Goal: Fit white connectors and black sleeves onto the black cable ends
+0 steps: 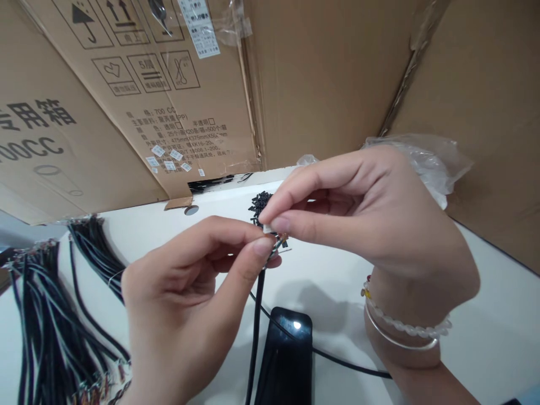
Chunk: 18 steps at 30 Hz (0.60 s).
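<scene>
At the far left, a cardboard panel [25,185] shows 专用箱 and a partly cut-off "00CC" above a cup drawing. Near left, bundled black cables [46,315] with bare wire ends lie on the white table [341,315]. The next panel [219,107], far side, reads "700 CC", "25个/条X20条/箱=500个/箱" and 5层, with umbrella and arrow symbols; the print on its white label [200,25] is too small to read.

In the middle, the left hand [189,298] has thumb and forefinger closed on the thin wires [276,247] at the top of a black cable [256,326]. Just right, the right hand [388,225] pinches a small white piece [267,229] between thumb and forefinger, right by those wires. Small black pieces [259,202] lie beyond; a dark phone [284,354] lies nearer. Far right, a clear plastic bag [439,160] rests against cardboard.
</scene>
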Each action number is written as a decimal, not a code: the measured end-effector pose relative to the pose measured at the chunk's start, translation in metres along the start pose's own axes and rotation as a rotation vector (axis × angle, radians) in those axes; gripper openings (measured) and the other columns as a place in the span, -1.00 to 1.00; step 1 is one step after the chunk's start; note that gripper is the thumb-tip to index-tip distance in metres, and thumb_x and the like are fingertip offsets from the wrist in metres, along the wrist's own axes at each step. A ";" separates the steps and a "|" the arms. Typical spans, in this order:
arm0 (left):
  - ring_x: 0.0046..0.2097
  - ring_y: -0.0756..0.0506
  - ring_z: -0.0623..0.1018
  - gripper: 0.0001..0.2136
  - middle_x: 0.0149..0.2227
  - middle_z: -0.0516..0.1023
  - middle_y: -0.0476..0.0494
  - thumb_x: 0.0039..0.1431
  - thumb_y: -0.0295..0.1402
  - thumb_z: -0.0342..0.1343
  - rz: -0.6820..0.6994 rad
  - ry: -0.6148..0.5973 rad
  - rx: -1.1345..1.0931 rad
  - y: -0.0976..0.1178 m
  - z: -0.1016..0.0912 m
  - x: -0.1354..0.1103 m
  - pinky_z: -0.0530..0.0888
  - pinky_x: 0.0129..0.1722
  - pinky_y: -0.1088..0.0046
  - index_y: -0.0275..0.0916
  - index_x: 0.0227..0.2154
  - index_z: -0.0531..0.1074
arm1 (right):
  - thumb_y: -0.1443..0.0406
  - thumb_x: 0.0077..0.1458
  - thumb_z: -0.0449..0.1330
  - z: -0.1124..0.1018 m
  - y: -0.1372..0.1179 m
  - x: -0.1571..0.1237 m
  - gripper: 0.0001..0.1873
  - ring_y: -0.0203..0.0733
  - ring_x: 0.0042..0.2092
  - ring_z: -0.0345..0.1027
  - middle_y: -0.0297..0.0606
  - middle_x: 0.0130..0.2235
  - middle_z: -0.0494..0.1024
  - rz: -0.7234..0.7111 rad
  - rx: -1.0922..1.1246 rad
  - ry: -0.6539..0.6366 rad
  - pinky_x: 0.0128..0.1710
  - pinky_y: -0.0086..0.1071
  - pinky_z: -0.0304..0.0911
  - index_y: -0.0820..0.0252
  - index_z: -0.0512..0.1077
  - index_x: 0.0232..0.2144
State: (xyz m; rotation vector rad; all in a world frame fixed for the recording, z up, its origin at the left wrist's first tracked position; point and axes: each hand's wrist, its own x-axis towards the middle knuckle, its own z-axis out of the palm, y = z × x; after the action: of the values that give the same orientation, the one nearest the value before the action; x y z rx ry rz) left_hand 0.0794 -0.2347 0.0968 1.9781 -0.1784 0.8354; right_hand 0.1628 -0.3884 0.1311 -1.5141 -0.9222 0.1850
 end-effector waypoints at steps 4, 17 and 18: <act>-0.44 0.13 0.58 -0.90 -0.44 0.56 0.23 0.20 -0.38 0.20 -0.066 -0.037 -0.089 0.000 -0.002 0.001 0.50 -0.43 0.76 0.01 -0.38 0.52 | 0.42 0.07 0.28 0.001 -0.001 0.000 -0.86 -0.33 -0.37 0.49 -0.42 -0.40 0.58 -0.038 -0.027 0.019 -0.38 -0.49 0.46 0.07 0.56 -0.43; -0.45 0.10 0.57 -0.88 -0.46 0.56 0.15 0.18 -0.42 0.20 -0.109 -0.097 -0.234 -0.006 0.002 0.001 0.52 -0.42 0.71 -0.03 -0.38 0.54 | 0.44 0.08 0.28 -0.003 0.001 -0.001 -0.86 -0.40 -0.39 0.45 -0.46 -0.42 0.56 -0.131 -0.133 0.013 -0.42 -0.53 0.42 0.11 0.55 -0.44; -0.45 0.09 0.57 -0.89 -0.47 0.56 0.14 0.18 -0.42 0.20 -0.100 -0.106 -0.233 -0.006 0.003 0.001 0.53 -0.42 0.69 -0.03 -0.39 0.54 | 0.46 0.08 0.27 -0.003 0.000 0.000 -0.84 -0.40 -0.39 0.45 -0.47 -0.43 0.56 -0.133 -0.132 0.012 -0.42 -0.53 0.42 0.11 0.55 -0.45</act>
State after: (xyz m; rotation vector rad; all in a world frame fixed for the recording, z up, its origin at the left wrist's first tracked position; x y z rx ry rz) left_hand 0.0843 -0.2334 0.0921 1.7966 -0.2257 0.6169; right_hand 0.1647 -0.3913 0.1314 -1.5666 -1.0385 0.0184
